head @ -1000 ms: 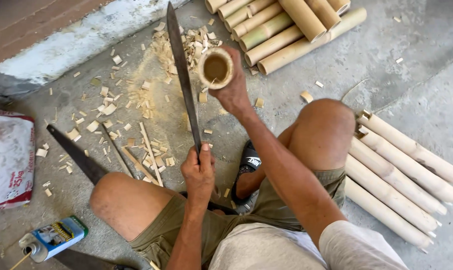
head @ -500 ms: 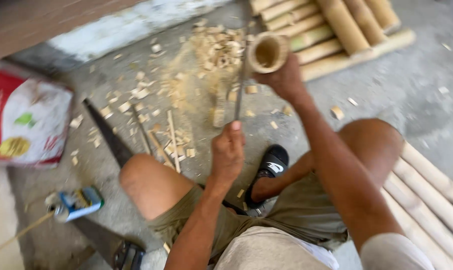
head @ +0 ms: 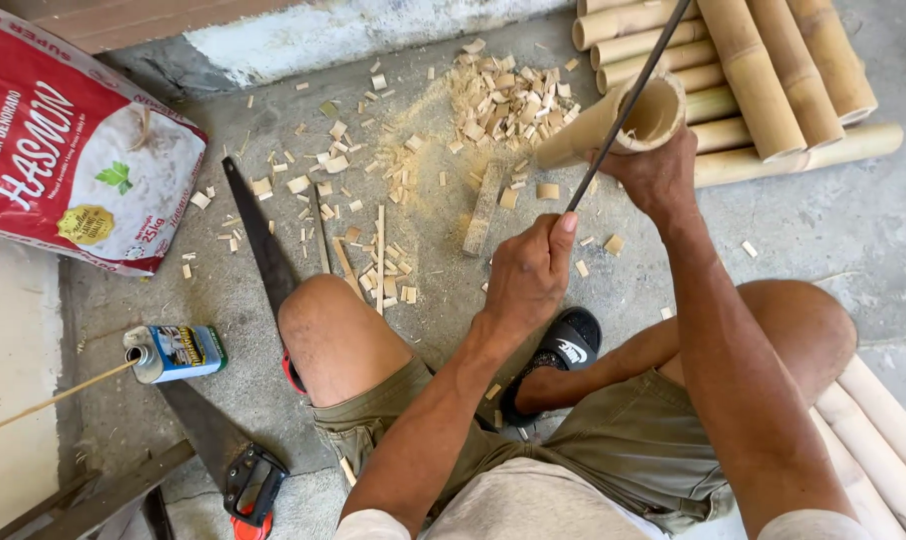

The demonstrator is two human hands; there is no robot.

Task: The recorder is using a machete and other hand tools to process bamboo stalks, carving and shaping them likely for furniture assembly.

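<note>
My right hand (head: 661, 172) grips a short hollow bamboo tube (head: 613, 122), tilted with its open end toward me. My left hand (head: 526, 278) is closed on the handle of a long dark blade (head: 628, 102). The blade runs up and to the right across the tube's open rim. Below the tube the concrete floor (head: 823, 225) is littered with bamboo chips and sawdust (head: 503, 100). A flat bamboo strip (head: 483, 210) lies just left of my left hand.
Stacked bamboo poles (head: 763, 70) lie at the top right, more peeled poles (head: 888, 430) at the lower right. One handsaw (head: 258, 235) lies left of my knee, another (head: 223, 450) below it. A red sack (head: 63, 150) and a small tin (head: 178, 352) sit at the left.
The view has shifted right and closer. The blade has swung from lying flat on the floor beside the tube to resting across its open end. Both hands keep their grips.
</note>
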